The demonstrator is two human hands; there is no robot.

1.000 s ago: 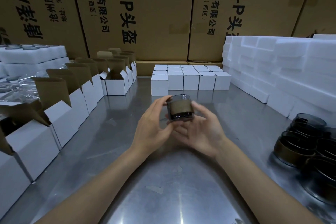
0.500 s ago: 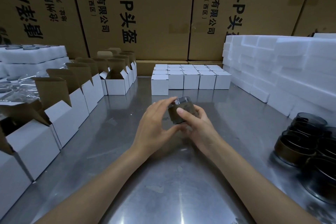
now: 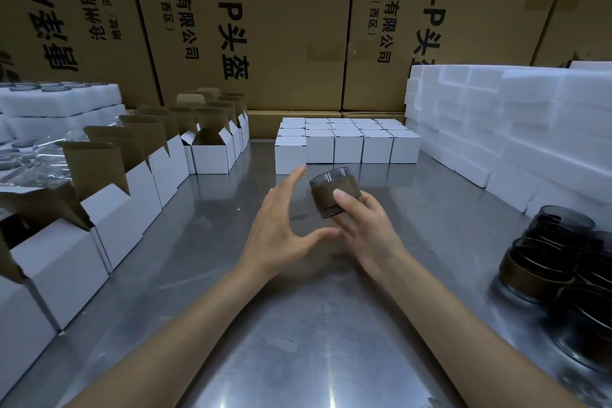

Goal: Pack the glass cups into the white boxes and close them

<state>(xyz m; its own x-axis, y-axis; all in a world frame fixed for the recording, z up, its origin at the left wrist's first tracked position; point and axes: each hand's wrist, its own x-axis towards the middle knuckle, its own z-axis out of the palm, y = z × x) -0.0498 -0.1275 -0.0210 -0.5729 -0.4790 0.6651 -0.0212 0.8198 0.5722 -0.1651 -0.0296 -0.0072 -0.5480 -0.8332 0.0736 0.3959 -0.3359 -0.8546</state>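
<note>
A dark glass cup (image 3: 331, 190) with a brown band is held above the steel table (image 3: 298, 325), tilted. My right hand (image 3: 367, 228) grips it, thumb on the band and fingers behind. My left hand (image 3: 281, 225) hovers just left of the cup with straight fingers, not touching it. Open white boxes (image 3: 116, 209) with raised brown flaps line the left side. Closed white boxes (image 3: 347, 142) stand in rows at the back centre.
Several more dark glass cups (image 3: 556, 262) crowd the right table edge. White foam blocks (image 3: 513, 129) are stacked at right, foam trays (image 3: 59, 99) and plastic wrap at left. Large cardboard cartons (image 3: 281, 26) wall the back.
My left hand has let go of the cup and opened to its left. My right hand now grips the cup alone, and the cup has tilted.
</note>
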